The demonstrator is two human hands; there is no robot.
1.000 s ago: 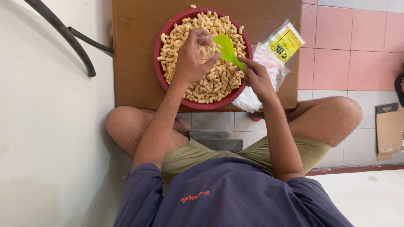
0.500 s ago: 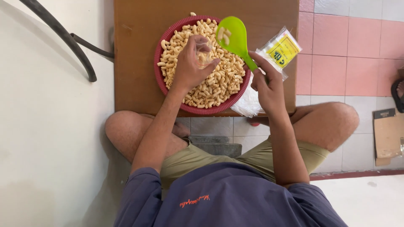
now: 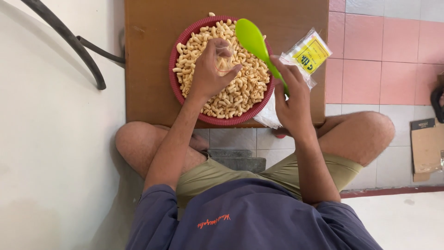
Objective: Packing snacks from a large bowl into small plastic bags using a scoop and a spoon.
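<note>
– What is each hand gripping?
– The left hand (image 3: 209,74) is pinching a small clear plastic bag (image 3: 225,56) over the ribbed round red basket (image 3: 175,78) of curled beige crackers (image 3: 240,90); the right hand (image 3: 291,99), at four o'clock, is clasping a smooth lime-green plastic scoop (image 3: 252,38).

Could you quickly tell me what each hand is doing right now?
Left hand: closed on a small clear bag.
Right hand: closed on the green scoop.

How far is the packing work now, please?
Done: no filled bag shows. In hand: left hand holds a small clear bag open over the tray; right hand holds the green scoop. Left: the tray is heaped with pasta, and empty bags wait.
</note>
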